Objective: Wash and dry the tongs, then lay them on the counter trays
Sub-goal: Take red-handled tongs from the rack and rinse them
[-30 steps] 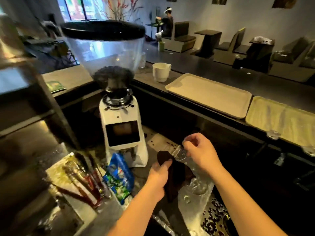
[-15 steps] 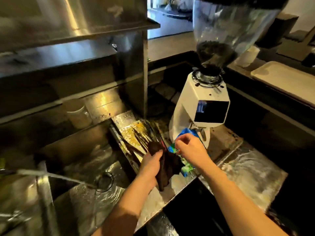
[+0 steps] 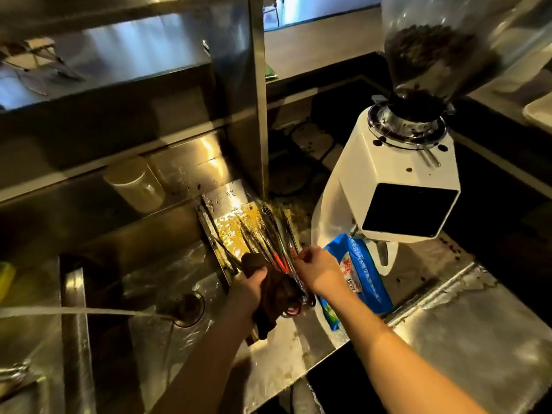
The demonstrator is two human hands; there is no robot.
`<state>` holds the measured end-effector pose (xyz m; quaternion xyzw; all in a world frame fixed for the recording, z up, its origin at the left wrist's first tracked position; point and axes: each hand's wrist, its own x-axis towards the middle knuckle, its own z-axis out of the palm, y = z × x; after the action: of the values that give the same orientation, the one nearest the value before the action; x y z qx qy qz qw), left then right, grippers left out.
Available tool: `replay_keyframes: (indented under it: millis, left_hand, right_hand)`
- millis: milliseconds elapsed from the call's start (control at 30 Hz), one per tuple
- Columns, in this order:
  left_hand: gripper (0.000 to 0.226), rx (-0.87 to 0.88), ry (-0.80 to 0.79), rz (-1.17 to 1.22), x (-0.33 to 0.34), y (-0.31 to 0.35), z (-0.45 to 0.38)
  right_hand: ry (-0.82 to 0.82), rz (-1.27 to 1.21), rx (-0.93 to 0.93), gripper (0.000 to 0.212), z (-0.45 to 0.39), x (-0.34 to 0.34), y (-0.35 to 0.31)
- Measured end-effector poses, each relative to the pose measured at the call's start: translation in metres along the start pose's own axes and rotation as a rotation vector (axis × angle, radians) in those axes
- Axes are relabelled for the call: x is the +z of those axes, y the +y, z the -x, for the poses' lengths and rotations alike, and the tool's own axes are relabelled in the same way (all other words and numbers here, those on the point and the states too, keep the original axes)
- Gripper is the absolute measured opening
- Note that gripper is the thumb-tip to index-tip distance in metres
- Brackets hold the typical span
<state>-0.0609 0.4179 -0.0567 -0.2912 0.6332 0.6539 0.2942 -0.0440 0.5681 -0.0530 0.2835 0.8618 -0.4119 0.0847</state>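
Several pairs of tongs (image 3: 270, 234) lie bunched on a wet steel draining tray (image 3: 221, 201) at the right edge of the sink (image 3: 143, 282), tips pointing away from the person, red-sleeved handles nearest the hands. The left hand (image 3: 249, 289) is closed around a dark cloth (image 3: 274, 297), which hangs down over the counter edge just below the handles. The right hand (image 3: 316, 271) has its fingers (image 3: 300, 259) pinched together at the handle ends; whether it already grips one pair or only touches the bundle cannot be told, since the metal arms overlap there.

Step in hand, as judged: selecting one pair from the pile for drying. To do this well, a single handle should be separated and lifted clear before the cloth is brought round it, as the arms lie crossed and a hasty pull could drag neighbours off the tray. Wiping from handle toward tip would push water away from the grip.

Position: the tongs lie directly ahead of both hands, their handles between the two and touching or almost touching the right fingertips. A stream of water (image 3: 89, 311) runs across the sink toward the drain (image 3: 186, 306). A blue packet (image 3: 358, 273) lies just right of the right hand, below a white coffee grinder (image 3: 397, 180). A corner of one counter tray (image 3: 537, 113) shows at far right, well apart from the hands.
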Motion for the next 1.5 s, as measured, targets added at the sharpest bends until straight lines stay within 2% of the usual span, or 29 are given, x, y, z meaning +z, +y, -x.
replay_keyframes:
  millis: [267, 433, 600, 800, 933, 1000, 1067, 1133, 1233, 1367, 1500]
  left_hand:
    - [0.046, -0.048, 0.1, -0.027, 0.006, -0.008, -0.008]
    - [0.046, -0.035, 0.125, -0.011, 0.008, -0.005, -0.005]
    - [0.043, -0.065, 0.095, 0.063, 0.008, -0.002, 0.003]
    - [0.039, -0.036, 0.103, 0.071, -0.006, -0.01, 0.007]
    - [0.034, 0.005, 0.105, 0.057, -0.013, -0.01, 0.01]
    - [0.034, 0.023, 0.11, 0.047, -0.016, -0.01, 0.012]
    - [0.034, 0.024, 0.112, 0.047, -0.02, -0.01, 0.015]
    - [0.033, 0.029, 0.098, 0.056, -0.024, -0.011, 0.018]
    - [0.029, 0.035, 0.089, 0.064, -0.032, -0.013, 0.021]
    - [0.025, 0.033, 0.07, 0.07, -0.036, -0.014, 0.023]
    - [0.008, 0.029, 0.066, 0.074, -0.042, -0.013, 0.022]
  right_hand:
    - [-0.138, 0.227, 0.004, 0.037, -0.032, 0.027, 0.022]
    - [-0.143, 0.285, 0.018, 0.028, -0.041, 0.03, 0.02]
    - [-0.209, 0.341, 0.024, 0.05, -0.035, 0.028, 0.015]
    - [-0.2, 0.339, 0.088, 0.03, -0.031, 0.026, 0.008]
    - [-0.061, 0.355, -0.035, 0.026, -0.021, 0.025, 0.008]
    - [-0.042, 0.451, -0.065, 0.041, -0.009, 0.027, 0.01]
    - [-0.12, 0.697, -0.102, 0.053, 0.002, 0.038, 0.016]
    - [-0.139, 0.779, -0.107, 0.061, 0.008, 0.047, 0.019]
    - [-0.117, 0.736, -0.103, 0.067, 0.01, 0.048, 0.018]
    - [-0.114, 0.755, -0.115, 0.058, 0.012, 0.039, 0.007]
    - [-0.149, 0.516, -0.049, 0.053, 0.008, 0.016, -0.013]
